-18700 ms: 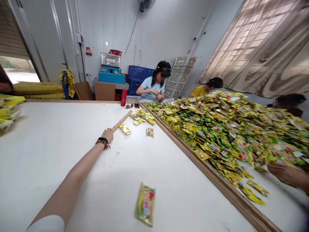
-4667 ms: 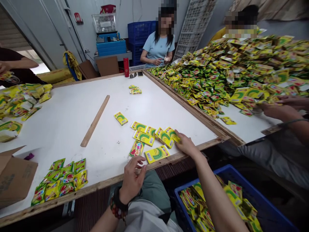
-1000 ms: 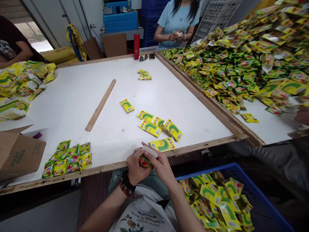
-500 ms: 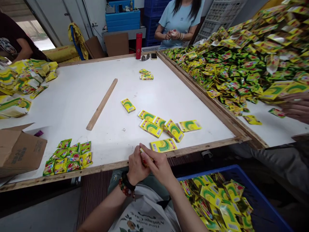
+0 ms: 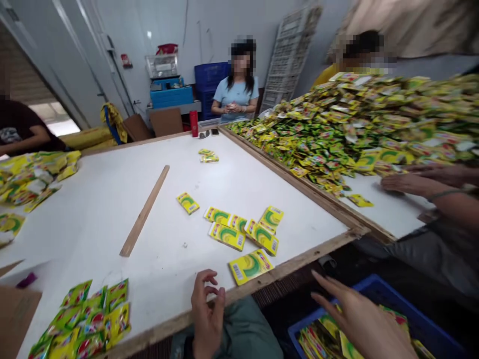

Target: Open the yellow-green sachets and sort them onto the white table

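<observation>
My left hand [image 5: 205, 314] rests at the near wooden edge of the white table [image 5: 112, 199], fingers half curled and apart, nothing showing in them. My right hand [image 5: 359, 324] hovers with fingers stretched out over a blue crate [image 5: 430, 334] that holds yellow-green packets. Closest to my left hand lies a flat yellow packet [image 5: 251, 266] by the table edge. A cluster of several similar yellow packets [image 5: 243, 232] lies just beyond it. Small green-and-red sachets [image 5: 86, 324] are stacked at the near left corner.
A wooden stick [image 5: 144, 212] lies slantwise mid-table. A big heap of packets [image 5: 374, 119] covers the adjoining table on the right, with another person's hands [image 5: 411, 182] in it. A cardboard box [image 5: 15, 309] sits near left, a red bottle [image 5: 193, 123] and seated people at the far end.
My hands have parted; the small packet they held together is out of sight. The right hand has swung right over the blue crate, and the view has tilted up.
</observation>
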`<action>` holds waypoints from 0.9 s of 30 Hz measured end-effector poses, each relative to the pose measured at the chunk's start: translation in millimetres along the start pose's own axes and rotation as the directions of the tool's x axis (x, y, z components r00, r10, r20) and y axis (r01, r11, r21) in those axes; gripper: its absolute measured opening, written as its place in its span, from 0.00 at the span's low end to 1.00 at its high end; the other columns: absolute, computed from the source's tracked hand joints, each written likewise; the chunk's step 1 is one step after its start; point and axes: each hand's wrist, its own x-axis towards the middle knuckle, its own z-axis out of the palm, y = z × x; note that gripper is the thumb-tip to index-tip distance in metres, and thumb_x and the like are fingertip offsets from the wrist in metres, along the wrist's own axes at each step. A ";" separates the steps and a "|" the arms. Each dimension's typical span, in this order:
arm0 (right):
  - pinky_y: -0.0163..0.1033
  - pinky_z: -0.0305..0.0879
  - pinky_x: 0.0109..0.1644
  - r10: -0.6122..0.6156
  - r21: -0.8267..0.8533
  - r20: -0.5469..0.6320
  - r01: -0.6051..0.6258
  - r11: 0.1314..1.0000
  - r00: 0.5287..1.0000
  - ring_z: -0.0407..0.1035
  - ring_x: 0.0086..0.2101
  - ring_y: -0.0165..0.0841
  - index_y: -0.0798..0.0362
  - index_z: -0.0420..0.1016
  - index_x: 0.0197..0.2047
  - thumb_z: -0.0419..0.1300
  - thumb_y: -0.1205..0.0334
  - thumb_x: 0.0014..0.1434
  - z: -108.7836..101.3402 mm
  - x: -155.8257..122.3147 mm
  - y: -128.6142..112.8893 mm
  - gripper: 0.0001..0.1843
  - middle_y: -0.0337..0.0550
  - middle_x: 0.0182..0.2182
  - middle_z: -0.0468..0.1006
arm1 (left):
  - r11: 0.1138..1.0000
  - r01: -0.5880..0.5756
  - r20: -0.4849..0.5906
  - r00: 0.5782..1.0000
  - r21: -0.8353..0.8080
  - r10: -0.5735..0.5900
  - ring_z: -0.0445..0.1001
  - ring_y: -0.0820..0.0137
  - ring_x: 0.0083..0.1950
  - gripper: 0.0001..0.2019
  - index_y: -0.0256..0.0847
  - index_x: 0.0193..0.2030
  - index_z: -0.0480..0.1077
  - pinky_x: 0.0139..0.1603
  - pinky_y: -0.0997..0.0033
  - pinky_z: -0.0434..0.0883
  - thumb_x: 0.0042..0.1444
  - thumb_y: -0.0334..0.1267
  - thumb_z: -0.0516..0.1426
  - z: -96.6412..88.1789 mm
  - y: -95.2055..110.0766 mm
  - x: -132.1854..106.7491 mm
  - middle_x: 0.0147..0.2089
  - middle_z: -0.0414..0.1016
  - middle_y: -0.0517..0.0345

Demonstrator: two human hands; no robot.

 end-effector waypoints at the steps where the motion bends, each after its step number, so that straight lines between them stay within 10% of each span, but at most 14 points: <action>1: 0.54 0.77 0.40 -0.030 -0.042 0.008 0.031 0.999 1.000 0.77 0.43 0.54 0.50 0.77 0.54 0.53 0.59 0.58 2.3 13.9 4.1 0.22 0.57 0.49 0.79 | 1.000 0.010 -0.004 1.000 0.003 -0.010 0.73 0.68 0.38 0.11 0.41 0.46 0.67 0.34 0.72 0.74 0.62 0.44 0.53 0.1 -1.2 2.1 0.42 0.71 0.52; 4: 0.52 0.74 0.48 -0.096 -0.156 0.055 0.103 0.982 0.994 0.69 0.55 0.52 0.50 0.63 0.65 0.51 0.78 0.51 6.1 74.0 -8.0 0.38 0.57 0.62 0.65 | 0.999 -0.018 0.016 1.000 0.050 0.017 0.72 0.70 0.36 0.08 0.40 0.41 0.68 0.33 0.74 0.73 0.62 0.42 0.54 0.7 -1.1 5.8 0.39 0.71 0.54; 9: 0.64 0.59 0.59 -0.304 -0.208 0.309 0.376 0.903 0.901 0.44 0.66 0.59 0.47 0.59 0.66 0.54 0.80 0.51 18.2 177.6 -27.5 0.41 0.55 0.70 0.47 | 0.990 0.004 0.025 1.000 0.140 -0.008 0.71 0.73 0.32 0.08 0.40 0.39 0.68 0.27 0.77 0.70 0.62 0.41 0.54 4.0 1.0 4.8 0.37 0.70 0.56; 14: 0.54 0.58 0.59 -0.404 -0.132 0.529 0.542 0.830 0.747 0.60 0.60 0.50 0.50 0.72 0.55 0.58 0.72 0.53 31.5 217.4 -17.4 0.25 0.54 0.58 0.70 | 0.975 -0.006 -0.004 1.000 0.223 0.007 0.71 0.73 0.30 0.06 0.40 0.37 0.68 0.28 0.78 0.70 0.61 0.39 0.53 9.4 5.6 4.9 0.33 0.71 0.58; 22: 0.46 0.67 0.46 -0.242 -0.141 0.537 0.369 0.919 0.808 0.73 0.46 0.48 0.52 0.58 0.67 0.60 0.67 0.51 26.8 217.5 9.6 0.39 0.59 0.54 0.71 | 0.965 -0.044 0.039 0.999 0.259 0.034 0.70 0.73 0.30 0.07 0.40 0.34 0.68 0.26 0.78 0.69 0.62 0.36 0.52 12.5 9.0 8.6 0.31 0.71 0.58; 27: 0.51 0.69 0.49 -0.165 0.405 0.130 0.099 0.909 0.978 0.73 0.45 0.48 0.55 0.67 0.61 0.67 0.58 0.47 -2.8 170.7 -30.6 0.37 0.55 0.47 0.77 | 0.981 -0.017 0.116 0.993 0.193 -0.005 0.75 0.68 0.41 0.09 0.40 0.45 0.68 0.37 0.70 0.75 0.60 0.39 0.56 8.0 17.9 10.9 0.44 0.74 0.51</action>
